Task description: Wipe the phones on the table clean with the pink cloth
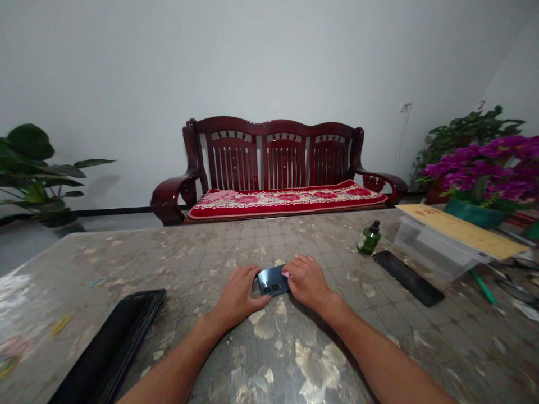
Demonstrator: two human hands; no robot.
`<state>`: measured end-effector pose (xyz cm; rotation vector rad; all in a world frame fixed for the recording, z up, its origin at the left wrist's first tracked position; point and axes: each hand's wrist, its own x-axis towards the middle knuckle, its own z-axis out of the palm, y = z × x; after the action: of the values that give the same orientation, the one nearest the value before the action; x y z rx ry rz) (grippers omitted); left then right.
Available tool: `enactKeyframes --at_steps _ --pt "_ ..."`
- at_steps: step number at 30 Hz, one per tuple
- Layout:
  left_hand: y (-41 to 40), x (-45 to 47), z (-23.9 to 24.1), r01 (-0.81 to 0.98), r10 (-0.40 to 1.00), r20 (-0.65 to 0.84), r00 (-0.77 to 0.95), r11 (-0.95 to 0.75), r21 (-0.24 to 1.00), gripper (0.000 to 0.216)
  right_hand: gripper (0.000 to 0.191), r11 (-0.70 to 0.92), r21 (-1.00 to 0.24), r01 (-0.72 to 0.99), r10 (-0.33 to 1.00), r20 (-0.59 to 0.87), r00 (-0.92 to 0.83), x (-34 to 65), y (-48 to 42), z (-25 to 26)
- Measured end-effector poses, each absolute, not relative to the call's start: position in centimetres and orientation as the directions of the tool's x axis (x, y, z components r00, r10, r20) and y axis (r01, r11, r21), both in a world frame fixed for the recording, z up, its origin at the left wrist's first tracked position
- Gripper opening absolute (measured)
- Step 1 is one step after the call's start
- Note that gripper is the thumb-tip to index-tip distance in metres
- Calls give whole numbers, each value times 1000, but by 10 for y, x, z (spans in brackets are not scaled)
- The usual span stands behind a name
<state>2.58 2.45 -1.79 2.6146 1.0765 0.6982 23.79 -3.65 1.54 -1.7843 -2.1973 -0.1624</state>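
Observation:
A blue-grey smartphone (269, 279) lies on the patterned tablecloth with its back and camera lenses facing up. My left hand (242, 292) grips its left end, fingers at the far edge and thumb by the near edge. Over the right end is my right hand (306, 280), its fingers curled closed. A small pale pink thing (286, 275) shows between those fingers against the phone's back; its kind is too small to tell.
On the left lies a black case-like item (112, 342), with a yellow band (60, 325) beyond it. To the right are a green spray bottle (369, 240), a black phone (408, 276), a clear plastic box (433, 247) and purple flowers (484, 168). A wooden bench (284, 157) stands behind the table.

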Motion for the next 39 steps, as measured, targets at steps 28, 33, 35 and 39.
enactKeyframes --at_steps 28,33,35,39 --pt "26 25 -21 587 697 362 619 -716 378 48 16 199 -92 976 937 309 -162 236 -34 14" --pt "25 25 -21 589 697 368 615 -717 373 48 18 290 -126 949 908 350 -231 238 -33 6" --pt "25 25 -20 593 699 363 616 -715 371 48 18 283 -135 950 909 353 -221 238 -33 6" --pt "25 26 -19 590 698 366 615 -716 373 48 17 197 -114 974 933 328 -150 238 -33 12"
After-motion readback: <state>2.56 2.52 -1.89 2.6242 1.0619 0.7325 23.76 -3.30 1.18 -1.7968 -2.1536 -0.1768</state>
